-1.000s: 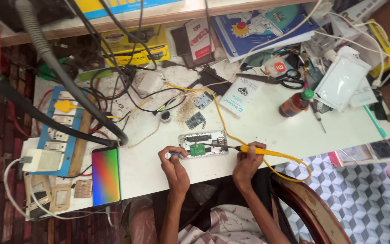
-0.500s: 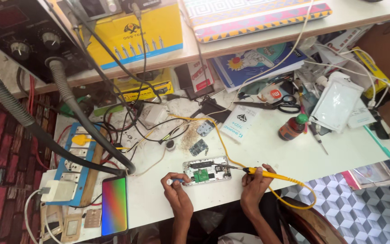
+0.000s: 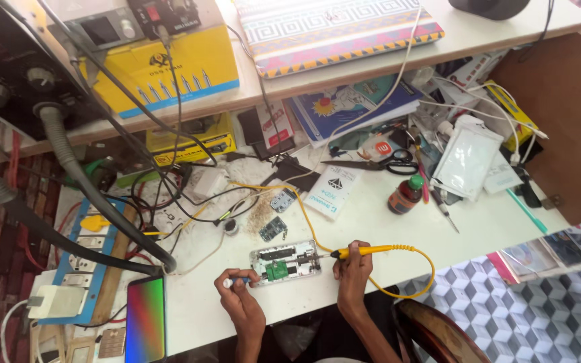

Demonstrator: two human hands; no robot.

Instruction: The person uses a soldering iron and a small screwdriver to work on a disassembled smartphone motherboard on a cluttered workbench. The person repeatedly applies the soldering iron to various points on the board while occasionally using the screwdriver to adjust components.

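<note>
Your right hand (image 3: 352, 272) grips the yellow soldering iron (image 3: 364, 251), tip on the opened phone (image 3: 285, 261) at the table's front edge; your left hand (image 3: 239, 296) pinches a small tool. Soldering looks midway, phone unclosed.

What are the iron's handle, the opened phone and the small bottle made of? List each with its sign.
Iron: the yellow handle looks like matte plastic or rubber, with an even colour and no glare; the tip looks metal.
Phone: pale shell, probably plastic, around a green circuit board and dark parts.
Bottle: dark brown and glossy, glass or plastic, with a green cap, likely plastic.
</note>
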